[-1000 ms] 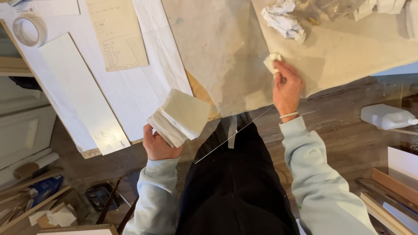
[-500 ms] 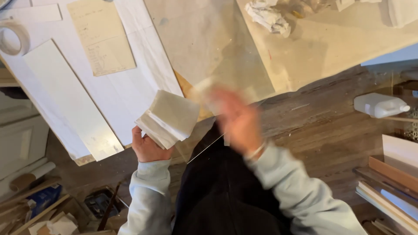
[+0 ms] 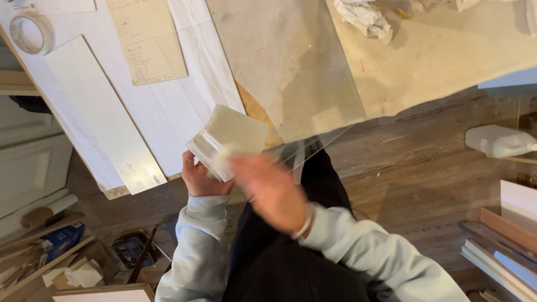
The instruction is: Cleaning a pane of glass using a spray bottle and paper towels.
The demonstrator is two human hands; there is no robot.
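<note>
Below the glass sheet [image 3: 291, 72], left hand [image 3: 197, 178] grasps a paper stack [image 3: 226, 141]. Right hand [image 3: 267, 187], blurred, touches the stack's near edge; its grip cannot be told.

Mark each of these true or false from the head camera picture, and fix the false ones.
1. The left hand holds a stack of pale sheets. True.
2. The right hand rests on the crumpled rag at the top of the table. False: it is blurred, down by the stack, far from the rag.
3. A roll of tape lies at the table's upper left. True.
4. The white plastic jug stands on the table. False: it lies on the wooden floor at the right.
5. A glass pane overhangs the table's near edge. True.
</note>
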